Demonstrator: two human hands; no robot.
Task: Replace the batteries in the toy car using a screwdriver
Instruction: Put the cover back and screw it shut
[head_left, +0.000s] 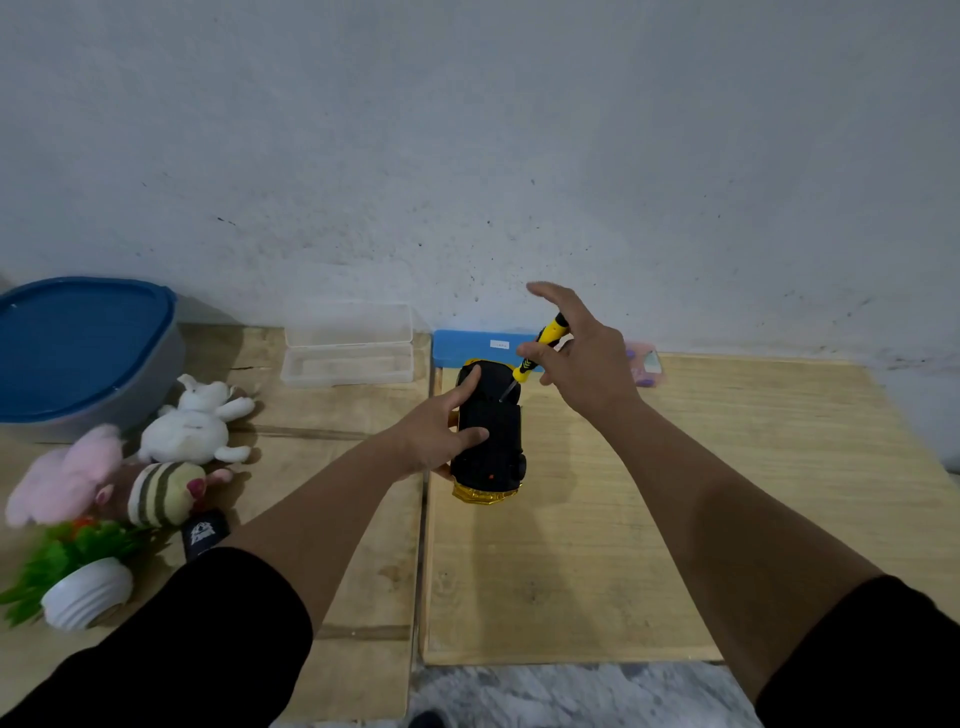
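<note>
From my head view, the black toy car with gold trim (488, 431) lies belly-up on the pale wooden worktop (675, 493), so its battery cover faces me. My left hand (441, 431) clamps its side at nine o'clock, fingers spread over the underside to stop it rolling. My right hand (582, 358), at one o'clock, pinches the yellow-and-black screwdriver (535, 353) with the other fingers loosely open; the tip slants down onto the car's far end, presumably at a screw. The board's right side, toward three o'clock, gives elbow room; soft toys (171, 447) crowd the left.
</note>
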